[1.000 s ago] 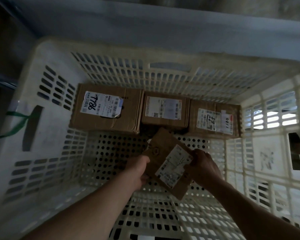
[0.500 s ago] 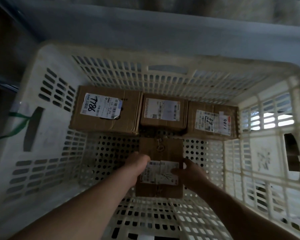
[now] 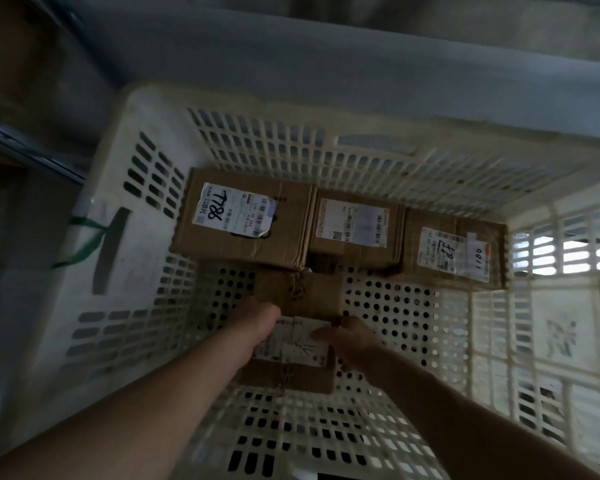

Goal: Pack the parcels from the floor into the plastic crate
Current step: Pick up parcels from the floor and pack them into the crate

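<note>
A white perforated plastic crate (image 3: 132, 271) fills the view. Three brown cardboard parcels line its far wall: a large one marked 7786 (image 3: 243, 216), a middle one (image 3: 355, 226) and a right one marked 1100 (image 3: 454, 251). A flat brown parcel (image 3: 300, 299) with a white label lies on the crate floor just in front of them. My left hand (image 3: 253, 323) grips its left edge and my right hand (image 3: 354, 336) holds its right edge, thumb on the label. My fingers under the parcel are hidden.
A green strap (image 3: 84, 237) hangs on the crate's left wall by a handle slot. A grey wall and ledge (image 3: 326, 64) stand behind the crate. Bare perforated floor (image 3: 395, 306) shows right of the flat parcel and in front of it.
The flat parcel, tilted a second ago, has been turned square and lowered flat onto the crate floor, then slid slightly towards the back row. Both hands stayed on it.
</note>
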